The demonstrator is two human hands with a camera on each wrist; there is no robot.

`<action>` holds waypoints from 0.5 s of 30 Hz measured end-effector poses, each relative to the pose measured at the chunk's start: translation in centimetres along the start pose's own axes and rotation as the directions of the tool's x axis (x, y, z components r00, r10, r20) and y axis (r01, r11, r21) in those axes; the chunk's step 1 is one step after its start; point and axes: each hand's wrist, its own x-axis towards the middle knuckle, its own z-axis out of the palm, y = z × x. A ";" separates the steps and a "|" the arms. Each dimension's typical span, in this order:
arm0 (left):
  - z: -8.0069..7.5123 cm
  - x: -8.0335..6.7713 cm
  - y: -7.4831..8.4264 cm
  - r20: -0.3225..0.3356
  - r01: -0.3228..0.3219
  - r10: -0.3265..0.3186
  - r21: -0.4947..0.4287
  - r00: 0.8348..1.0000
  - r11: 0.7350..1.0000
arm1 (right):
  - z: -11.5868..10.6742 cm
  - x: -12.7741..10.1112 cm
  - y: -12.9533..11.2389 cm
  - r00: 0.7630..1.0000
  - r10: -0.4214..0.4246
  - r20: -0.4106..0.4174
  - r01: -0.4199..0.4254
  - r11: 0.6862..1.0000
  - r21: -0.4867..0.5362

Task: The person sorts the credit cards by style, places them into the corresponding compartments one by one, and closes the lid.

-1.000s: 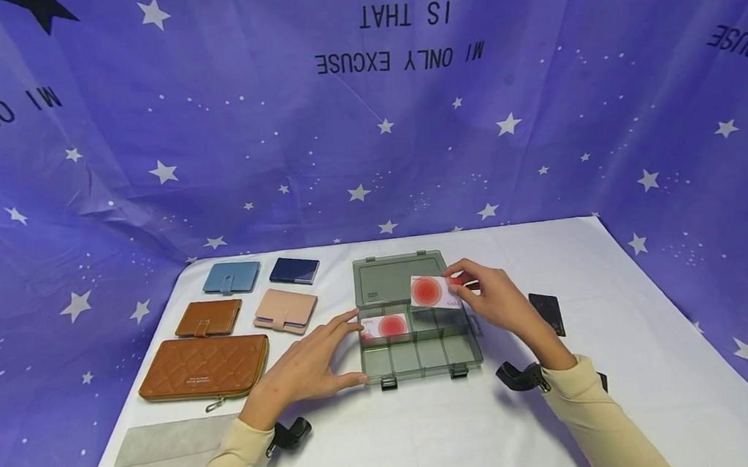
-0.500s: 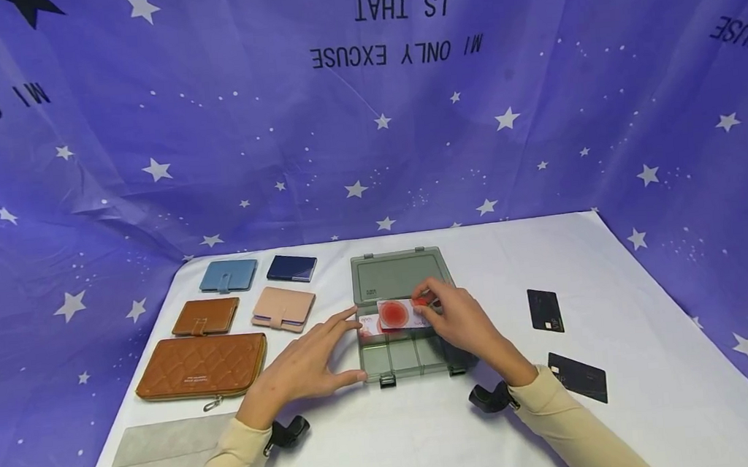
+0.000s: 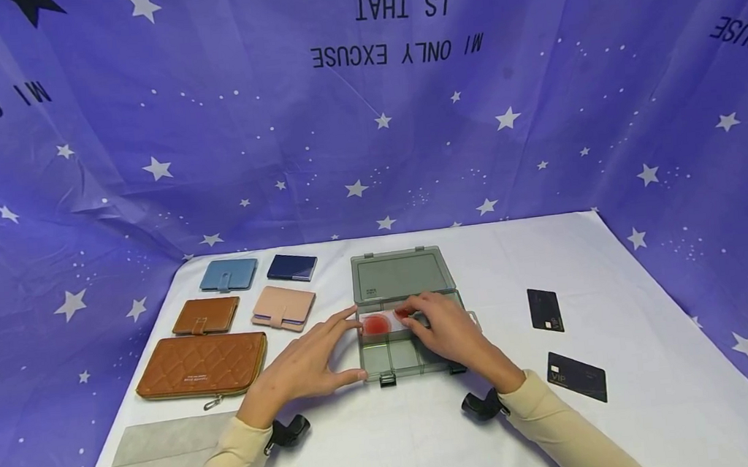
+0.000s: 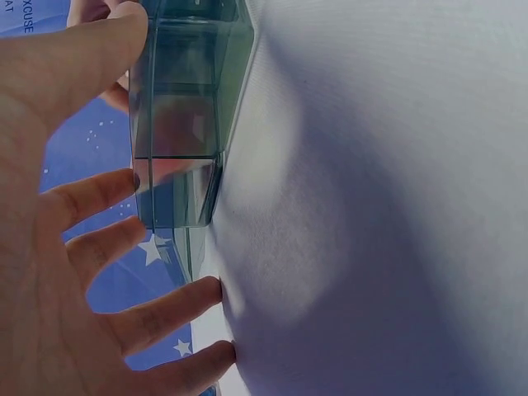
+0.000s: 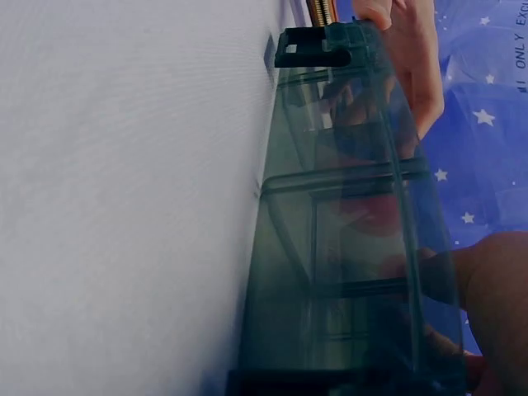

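Note:
A grey-green clear plastic box (image 3: 404,275) lies on the table with its lid laid back and its divided base nearer me. My right hand (image 3: 447,327) pinches a white card with a red circle (image 3: 376,325) down in the rear row of compartments. A second such card was there before; the top one now covers it. My left hand (image 3: 312,363) has its thumb and fingertips against the box's left side, fingers spread, as the left wrist view also shows. In the right wrist view the box wall (image 5: 346,239) hides part of the right hand's fingertips.
Two black cards (image 3: 545,310) lie to the right. On the left are a blue wallet (image 3: 228,275), a navy card case (image 3: 292,268), a pink wallet (image 3: 284,308), a small brown wallet (image 3: 205,316), a long brown zip wallet (image 3: 203,366) and a grey folded pouch (image 3: 161,463).
My right hand has carried the card leftward and down from above the box's right side into the rear compartments, over the other card. My left hand has stayed at the box's left side.

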 end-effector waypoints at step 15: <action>0.0 0.0 0.0 0.002 0.000 0.000 0.003 1.000 1.000 | -0.2 -0.2 -0.6 0.991 0.032 0.129 -0.035 0.999 0.018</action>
